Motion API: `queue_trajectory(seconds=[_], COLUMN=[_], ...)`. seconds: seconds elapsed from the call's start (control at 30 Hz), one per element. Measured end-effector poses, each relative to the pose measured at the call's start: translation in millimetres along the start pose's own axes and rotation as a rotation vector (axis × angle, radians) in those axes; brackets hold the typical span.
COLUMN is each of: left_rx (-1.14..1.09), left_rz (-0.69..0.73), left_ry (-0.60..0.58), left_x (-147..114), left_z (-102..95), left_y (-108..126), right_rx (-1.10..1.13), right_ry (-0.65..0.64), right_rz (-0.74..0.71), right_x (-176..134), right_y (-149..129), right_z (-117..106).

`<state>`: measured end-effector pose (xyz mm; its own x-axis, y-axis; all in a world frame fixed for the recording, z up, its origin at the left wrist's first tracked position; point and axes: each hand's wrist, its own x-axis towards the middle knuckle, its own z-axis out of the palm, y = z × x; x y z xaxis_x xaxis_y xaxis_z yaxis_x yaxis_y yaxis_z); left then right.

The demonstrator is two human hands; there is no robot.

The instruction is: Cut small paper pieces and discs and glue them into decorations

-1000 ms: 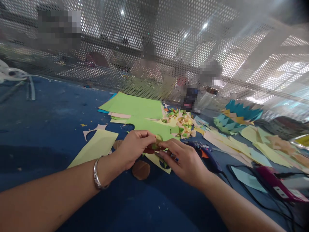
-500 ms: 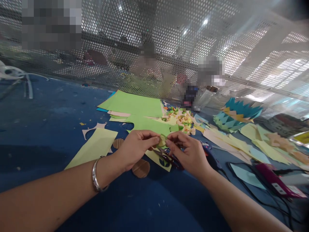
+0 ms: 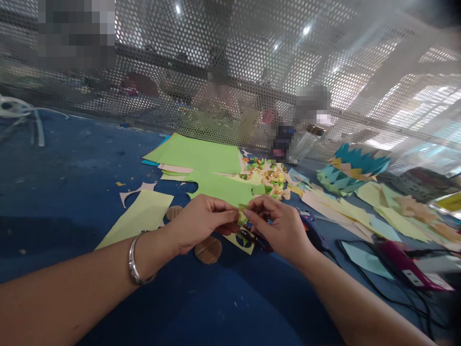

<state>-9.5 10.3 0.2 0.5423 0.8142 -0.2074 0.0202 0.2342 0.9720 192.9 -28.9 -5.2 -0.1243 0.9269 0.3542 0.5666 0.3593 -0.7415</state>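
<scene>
Between my two hands is a small green paper piece [image 3: 242, 217], pinched by the fingers of both. My left hand [image 3: 207, 221], with a silver bangle on its wrist, holds it from the left. From the right, the thumb and fingertips of my right hand [image 3: 277, 223] grip its edge. Scissors [image 3: 248, 234] lie just below the fingers, mostly covered. Under them is a pale yellow paper scrap [image 3: 238, 244] with cut-outs. A round brown cardboard disc [image 3: 208, 250] lies below my left hand, and a second disc [image 3: 173, 213] is partly hidden behind it.
Green paper sheets [image 3: 201, 154] are stacked ahead, beside a heap of small paper curls [image 3: 272, 178]. To the right are paper strips [image 3: 334, 214], a blue-and-green zigzag paper bowl [image 3: 351, 170], and a purple power strip [image 3: 403, 264] with black cables. A perforated metal screen [image 3: 245, 57] stands behind.
My fingers have shifted slightly around the green paper piece, which is turned and shows less of its face. Both hands still hold it, and the view has moved a little.
</scene>
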Motion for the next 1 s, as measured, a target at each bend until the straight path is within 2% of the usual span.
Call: queue_trajectory(seconds=[0.2, 0.4, 0.6, 0.77, 0.87, 1.0], left_rx=[0.039, 0.012, -0.068, -0.059, 0.021, 0.289], left_rz=[0.027, 0.075, 0.004, 0.016, 0.072, 0.215], left_ry=[0.001, 0.053, 0.056, 0.051, 0.046, 0.06], left_x=[1.5, 1.8, 3.1, 3.8, 3.9, 4.5], left_z=[1.0, 3.1, 2.6, 3.2, 2.3, -2.0], left_y=[-1.4, 2.6, -1.2, -1.2, -0.7, -2.6], right_rx=[0.012, 0.004, 0.032, 0.059, 0.057, 0.055], right_ry=[-0.026, -0.045, -0.049, -0.074, -0.084, -0.12], right_rz=[0.011, -0.005, -0.008, 0.028, 0.044, 0.038], right_x=[-0.8, -0.8, -0.4, -0.5, -0.6, -0.8], right_y=[-1.0, -0.4, -0.9, -2.6, -3.4, -3.3], right_z=[-2.3, -0.7, -0.2, -0.4, -0.5, -0.2])
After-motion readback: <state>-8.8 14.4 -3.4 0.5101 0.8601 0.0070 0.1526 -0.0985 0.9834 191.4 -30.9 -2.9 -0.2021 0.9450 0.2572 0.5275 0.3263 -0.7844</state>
